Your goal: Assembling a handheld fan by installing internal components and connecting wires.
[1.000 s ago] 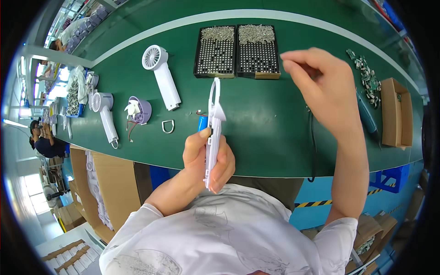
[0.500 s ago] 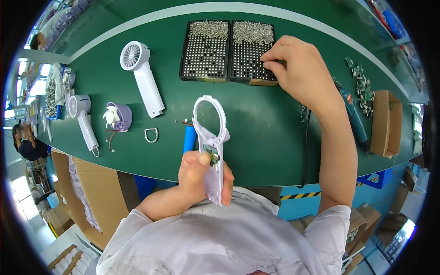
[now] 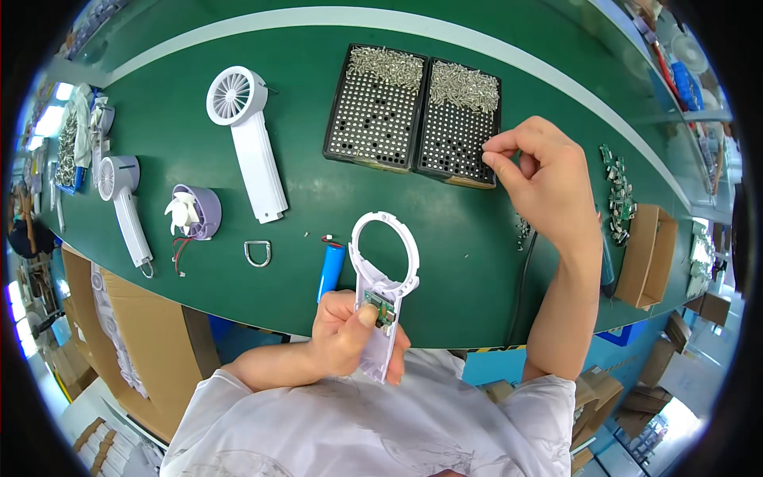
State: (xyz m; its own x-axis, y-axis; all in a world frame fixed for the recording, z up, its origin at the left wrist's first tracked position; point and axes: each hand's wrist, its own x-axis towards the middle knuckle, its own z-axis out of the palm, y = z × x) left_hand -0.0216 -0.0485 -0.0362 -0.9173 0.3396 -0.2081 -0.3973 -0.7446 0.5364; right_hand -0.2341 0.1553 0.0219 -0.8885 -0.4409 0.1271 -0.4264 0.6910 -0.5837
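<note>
My left hand (image 3: 343,338) is closed round the handle of a pale lilac fan housing half (image 3: 410,246), its ring pointing away from me. Inside the handle sits a small green circuit board (image 3: 380,306), with my thumb pressed on it. At the right edge of the right-hand black screw tray (image 3: 457,151), my right hand (image 3: 548,179) has thumb and index finger pinched together; anything between them is too small to make out. Loose silver screws heap at the far end of that tray and of the left-hand screw tray (image 3: 373,111). A blue cylindrical battery (image 3: 331,270) lies beside the housing.
A white handheld fan (image 3: 258,163), a smaller fan (image 3: 129,219), a lilac fan head (image 3: 208,213) and a metal ring (image 3: 257,254) lie on the left. To the right are a power screwdriver (image 3: 607,266), circuit boards (image 3: 618,191) and a cardboard box (image 3: 648,256).
The view has shifted, so the table items appear displaced. My right hand has drawn from over the right tray's holes to its right edge, fingers still pinched. My left hand keeps its hold.
</note>
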